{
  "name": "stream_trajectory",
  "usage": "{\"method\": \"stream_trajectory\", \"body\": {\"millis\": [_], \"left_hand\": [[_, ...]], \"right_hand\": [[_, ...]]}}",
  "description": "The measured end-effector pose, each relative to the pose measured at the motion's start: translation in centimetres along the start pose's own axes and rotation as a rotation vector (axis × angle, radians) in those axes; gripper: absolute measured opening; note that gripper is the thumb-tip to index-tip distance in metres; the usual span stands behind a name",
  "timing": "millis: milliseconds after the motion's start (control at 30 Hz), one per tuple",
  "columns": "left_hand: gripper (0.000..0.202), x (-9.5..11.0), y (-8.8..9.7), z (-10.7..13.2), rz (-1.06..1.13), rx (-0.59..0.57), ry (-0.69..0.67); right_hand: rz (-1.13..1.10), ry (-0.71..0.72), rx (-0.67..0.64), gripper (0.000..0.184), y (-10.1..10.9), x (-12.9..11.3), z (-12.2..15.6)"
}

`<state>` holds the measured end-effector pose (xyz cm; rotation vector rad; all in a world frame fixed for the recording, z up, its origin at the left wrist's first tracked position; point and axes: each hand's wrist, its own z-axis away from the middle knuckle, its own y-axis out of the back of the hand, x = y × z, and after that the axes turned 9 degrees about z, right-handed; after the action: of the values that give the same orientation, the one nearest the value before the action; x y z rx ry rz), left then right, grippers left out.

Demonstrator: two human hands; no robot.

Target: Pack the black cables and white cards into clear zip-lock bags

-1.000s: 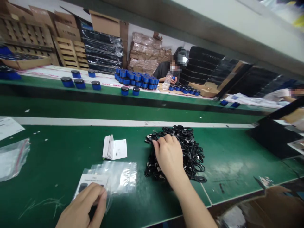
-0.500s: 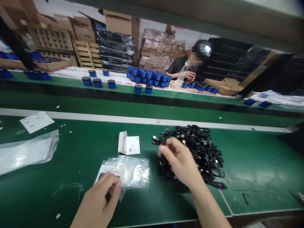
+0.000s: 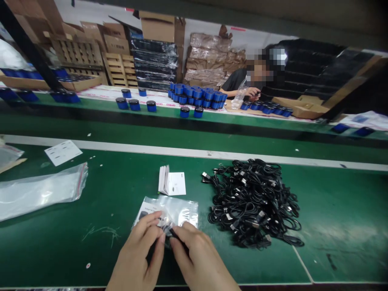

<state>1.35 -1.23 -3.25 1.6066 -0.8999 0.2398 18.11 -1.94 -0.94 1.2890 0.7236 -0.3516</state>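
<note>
My left hand [image 3: 140, 252] pinches the near edge of a small clear zip bag [image 3: 172, 212] that lies on the green bench with a printed leaflet inside. My right hand [image 3: 197, 258] is closed on a small black cable coil [image 3: 174, 233] held at the bag's mouth, the fingertips of both hands almost touching. A heap of black coiled cables [image 3: 254, 202] lies just to the right. A small stack of white booklets [image 3: 171, 183] stands behind the bag.
A large clear bag [image 3: 39, 192] and a white paper sheet [image 3: 63, 152] lie at the left. Beyond a white strip runs a green conveyor with several blue round speakers [image 3: 197, 97]. A person [image 3: 242, 83] sits across. Cardboard boxes and pallets fill the back.
My right hand left the cable heap with one coil and came left to the bag, meeting my left hand. The view shifted a little left.
</note>
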Motion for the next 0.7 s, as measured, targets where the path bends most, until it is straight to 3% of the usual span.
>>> {"method": "stream_trajectory", "body": {"millis": [100, 167, 333, 433, 500, 600, 700], "left_hand": [[0.010, 0.2, -0.1, 0.3, -0.045, 0.012, -0.083], [0.009, 0.2, 0.0, 0.4, -0.063, 0.007, -0.115], [0.010, 0.3, 0.0, 0.6, -0.092, 0.000, -0.140], [0.011, 0.9, -0.1, 0.7, -0.075, 0.032, -0.119], [0.013, 1.6, -0.4, 0.8, -0.045, 0.073, -0.110], [0.016, 2.5, -1.2, 0.9, -0.028, 0.133, -0.173], [0.018, 2.9, -2.0, 1.2, -0.025, 0.179, -0.250]], "right_hand": [[-0.146, 0.033, -0.127, 0.069, 0.8, 0.4, 0.9], [-0.285, 0.024, -0.160, 0.077, 1.4, 0.8, 1.3], [-0.619, -0.071, -0.149, 0.034, 1.3, 1.3, 0.7], [-0.494, -0.128, 0.052, 0.021, 0.4, 1.2, 0.2], [-0.326, -0.079, 0.196, 0.017, -0.3, 1.0, 0.1], [-0.109, -0.040, 0.305, 0.014, -1.0, 0.4, 0.2], [-0.124, -0.215, 0.380, 0.016, -1.5, 0.2, 0.0]]}}
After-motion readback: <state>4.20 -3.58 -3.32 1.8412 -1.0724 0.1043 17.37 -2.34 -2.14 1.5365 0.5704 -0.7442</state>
